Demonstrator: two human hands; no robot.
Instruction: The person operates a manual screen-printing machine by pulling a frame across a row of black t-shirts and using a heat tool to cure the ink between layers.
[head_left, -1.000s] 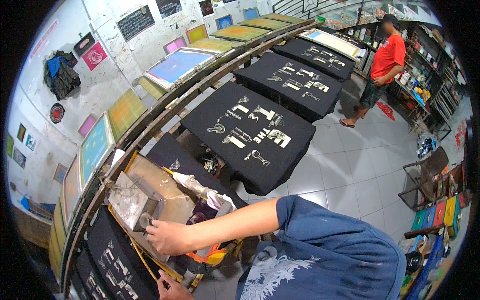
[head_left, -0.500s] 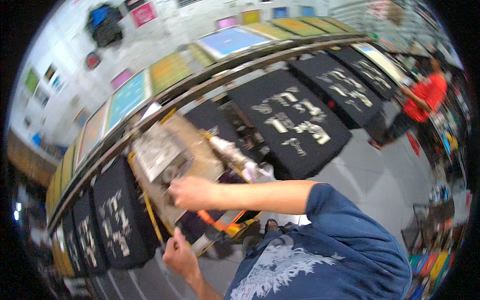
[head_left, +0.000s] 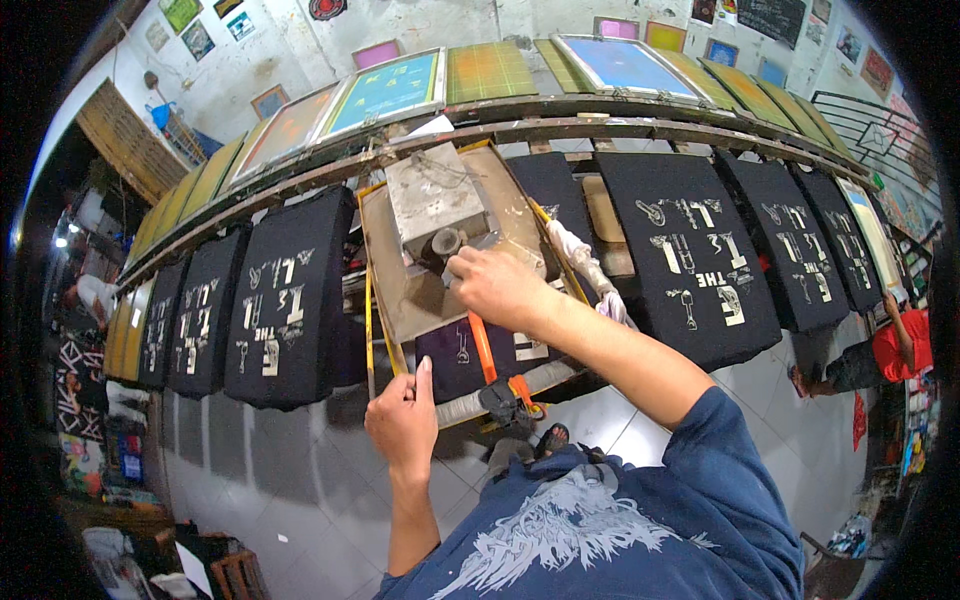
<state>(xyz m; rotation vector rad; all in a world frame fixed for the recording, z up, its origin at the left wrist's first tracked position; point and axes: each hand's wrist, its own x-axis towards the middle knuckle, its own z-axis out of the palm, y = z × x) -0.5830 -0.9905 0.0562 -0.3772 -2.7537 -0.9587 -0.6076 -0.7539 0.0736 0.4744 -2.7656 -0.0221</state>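
My right hand [head_left: 500, 288] reaches across to a grey metal box [head_left: 432, 195], its fingers curled beside a round knob-like part [head_left: 446, 241] at the box's near side. What these fingers hold is hidden. The box sits on a brownish flat panel [head_left: 375, 235] with yellow edges. My left hand [head_left: 402, 418] is closed with the thumb up, just below a yellow bar [head_left: 394, 355] at the panel's near left corner. I cannot make out what it grips. Under the panel's near edge a black printed shirt [head_left: 440, 362] shows, with an orange strip [head_left: 482, 347] hanging over it.
Black printed shirts [head_left: 690, 250] lie on boards to both sides along a long rail [head_left: 590, 128]. Framed printing screens [head_left: 385, 92] lean behind it. A white cloth bundle [head_left: 585, 262] lies along the panel's right edge. At far right stands a person in red [head_left: 900, 345].
My view has swung, so the box, shirts and rail sit further right and more level. The picture is sharper. Both hands stay by the panel, the right one beside the box.
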